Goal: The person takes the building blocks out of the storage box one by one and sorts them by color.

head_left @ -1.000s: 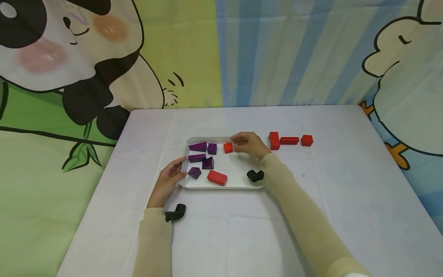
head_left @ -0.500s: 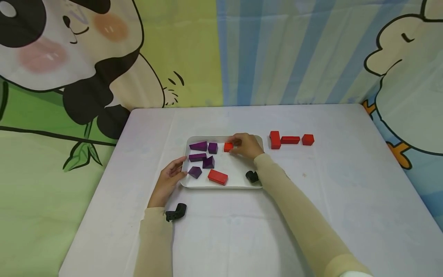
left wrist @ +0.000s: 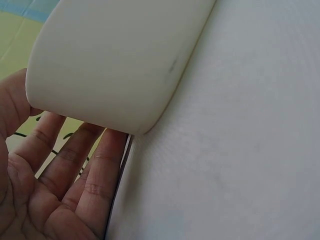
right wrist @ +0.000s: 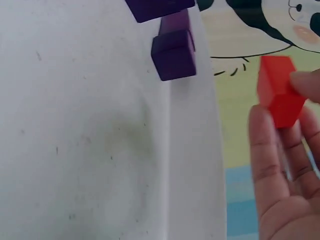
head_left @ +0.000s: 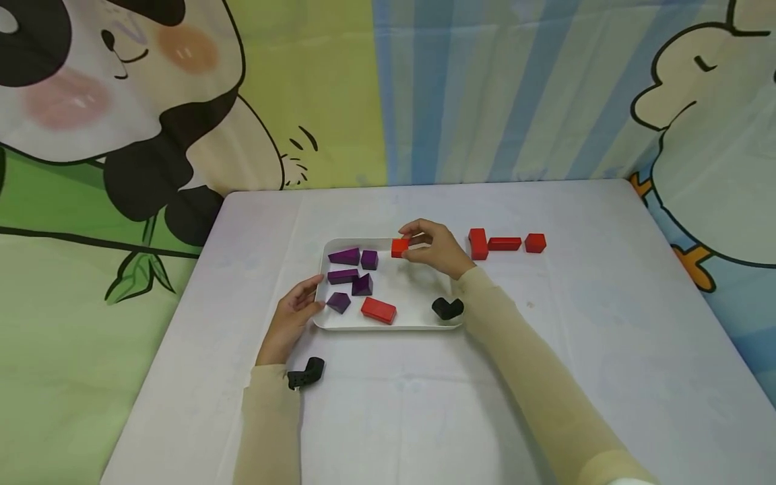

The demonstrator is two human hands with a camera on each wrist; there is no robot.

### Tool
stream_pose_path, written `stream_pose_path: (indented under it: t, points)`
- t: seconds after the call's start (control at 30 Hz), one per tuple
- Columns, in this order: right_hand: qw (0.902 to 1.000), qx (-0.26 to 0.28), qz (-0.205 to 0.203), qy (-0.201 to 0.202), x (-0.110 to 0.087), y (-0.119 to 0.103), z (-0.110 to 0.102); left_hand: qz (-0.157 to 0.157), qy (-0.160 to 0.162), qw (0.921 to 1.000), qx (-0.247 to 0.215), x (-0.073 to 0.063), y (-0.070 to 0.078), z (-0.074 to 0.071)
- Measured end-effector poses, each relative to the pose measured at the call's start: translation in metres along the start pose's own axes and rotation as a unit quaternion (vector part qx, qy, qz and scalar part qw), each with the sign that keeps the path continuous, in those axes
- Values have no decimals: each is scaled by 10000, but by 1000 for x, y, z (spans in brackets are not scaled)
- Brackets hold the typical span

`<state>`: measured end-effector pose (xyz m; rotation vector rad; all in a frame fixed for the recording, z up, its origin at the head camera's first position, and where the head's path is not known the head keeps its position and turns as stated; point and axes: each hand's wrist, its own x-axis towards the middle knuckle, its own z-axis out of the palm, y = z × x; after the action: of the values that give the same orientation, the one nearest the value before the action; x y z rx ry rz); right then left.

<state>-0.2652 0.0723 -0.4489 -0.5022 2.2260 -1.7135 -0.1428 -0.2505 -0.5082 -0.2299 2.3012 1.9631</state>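
Observation:
My right hand [head_left: 438,249] pinches a small red block [head_left: 399,248] between thumb and fingers, at the tray's far rim. In the right wrist view, this block [right wrist: 280,90] appears apart from the white tray wall [right wrist: 195,170]. My left hand [head_left: 294,318] holds the left rim of the white tray [head_left: 418,283]; in the left wrist view, some fingertips of the left hand [left wrist: 60,175] are hidden behind the tray wall [left wrist: 110,65]. Several purple blocks lie in the tray's left part, among them a pentagonal one [head_left: 339,302]. A red rectangular block [head_left: 378,310] lies near its front rim.
On the table right of the tray stand three red pieces: a tall block [head_left: 477,244], a flat bar [head_left: 504,244] and a polygonal block [head_left: 535,242]. Black wrist-camera pieces show at the left wrist [head_left: 306,373] and right wrist [head_left: 447,308]. A cartoon cloth [head_left: 315,87] hangs behind the table.
My right hand has lifted the red block from the tray floor and shifted it toward the far rim. My left hand keeps its place at the left rim.

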Motion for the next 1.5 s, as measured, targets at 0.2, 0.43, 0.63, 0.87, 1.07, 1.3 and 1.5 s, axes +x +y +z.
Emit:
stream_pose_path:
  t: [0.2,0.43,0.63,0.87,1.07,1.3,1.5]
  points:
    - [9947,917,-455,25,-22,1,-27,-17,-86,10000,14,1,2,3]
    - [9892,1181,-734,459,-45,13,-58,-153,-35,9999,69,-1,3,0]
    - [9872,1200,-722,757,-64,23,-86,-173,-2,9998,69,-2,3,-2]
    - [9896,639,-715,1077,-83,37,-128,-307,-1,9995,84,-2,1,-2]
    - [9913,180,-326,1266,-97,45,-168,-425,-25,9989,183,-2,3,-3]
    - [9892,-396,300,1382,-107,58,-207,-424,-4,9988,243,-3,4,-4]
    - [9811,-786,1005,1453,-108,75,-233,-334,25,9993,162,-1,4,0]
